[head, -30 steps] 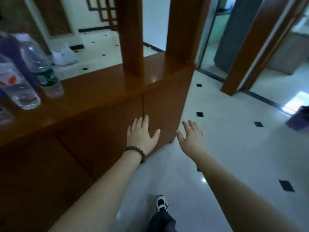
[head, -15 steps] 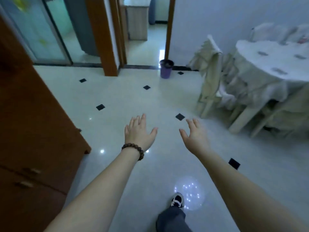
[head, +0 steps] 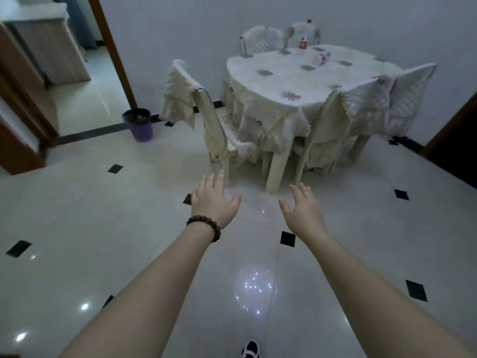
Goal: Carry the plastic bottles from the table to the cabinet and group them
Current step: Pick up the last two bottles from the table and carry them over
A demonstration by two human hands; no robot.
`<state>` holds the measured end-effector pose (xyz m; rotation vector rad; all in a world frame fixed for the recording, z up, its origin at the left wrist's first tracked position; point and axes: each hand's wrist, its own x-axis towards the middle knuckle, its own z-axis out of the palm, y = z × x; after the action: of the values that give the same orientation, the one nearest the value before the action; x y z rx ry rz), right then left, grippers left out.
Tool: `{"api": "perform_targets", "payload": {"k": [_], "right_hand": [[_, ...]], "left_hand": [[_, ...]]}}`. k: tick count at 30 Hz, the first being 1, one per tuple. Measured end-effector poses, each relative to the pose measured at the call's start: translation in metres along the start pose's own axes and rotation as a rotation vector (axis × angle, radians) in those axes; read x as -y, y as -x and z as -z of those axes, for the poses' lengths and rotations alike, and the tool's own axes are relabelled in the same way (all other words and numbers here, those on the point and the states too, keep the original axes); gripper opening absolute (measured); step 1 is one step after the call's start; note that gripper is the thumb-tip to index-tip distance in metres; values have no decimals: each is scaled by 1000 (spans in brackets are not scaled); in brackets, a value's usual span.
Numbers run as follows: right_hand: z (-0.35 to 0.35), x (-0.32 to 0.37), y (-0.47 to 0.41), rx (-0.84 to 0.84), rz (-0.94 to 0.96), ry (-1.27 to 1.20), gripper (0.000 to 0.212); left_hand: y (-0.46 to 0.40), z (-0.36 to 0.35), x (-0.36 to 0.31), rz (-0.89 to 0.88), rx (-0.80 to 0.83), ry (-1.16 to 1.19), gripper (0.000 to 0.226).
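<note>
Left hand fingers: straight and loosely spread, thumb set apart; nothing held. The left hand is stretched forward over the floor, short of the table.
Right hand fingers: straight, slightly fanned, thumb apart; nothing held. The right hand is stretched forward level with the left, short of the table.
Bracelet: a dark beaded bracelet circles the left wrist.
Forearms: both bare, both reaching towards the table.
Shoe: a dark shoe with white markings stands on the floor at the bottom edge of the view, well short of the table.
Floor: pale glossy tiles with small black diamond insets between the person and the table.
Table: the table carries a pale lace-edged cloth and stands against the wall.
Bottle, upright: a clear plastic bottle with a red cap and red label stands at the far edge of the table.
Bottle, lying: a second item with red and white markings lies on the table just right of the upright one; too blurred to confirm as a bottle.
Chairs: covered chairs surround the table.
Bin: a purple bin stands on the floor left of the table.
</note>
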<state>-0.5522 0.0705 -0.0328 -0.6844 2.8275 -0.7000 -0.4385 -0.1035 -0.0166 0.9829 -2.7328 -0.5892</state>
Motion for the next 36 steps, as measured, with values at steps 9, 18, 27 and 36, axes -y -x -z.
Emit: {"api": "perform_targets", "payload": {"k": [9,18,27,36], "right_hand": [[38,-49,-110,-40,-95,-11,60],[32,-50,-234,-43,-120,-23,60],[20,-13,-427,-70,-130,3,60],[28,19,-581,-103,-153,20,58]], "left_hand": [[-122,-23,-57,-42,36,-36,74],[-255,-52,-75,-77,34,-30,73],[-453,-70,-74,-88,58,3,73],[-617,-66,-92,-157,72,-33,73]]}}
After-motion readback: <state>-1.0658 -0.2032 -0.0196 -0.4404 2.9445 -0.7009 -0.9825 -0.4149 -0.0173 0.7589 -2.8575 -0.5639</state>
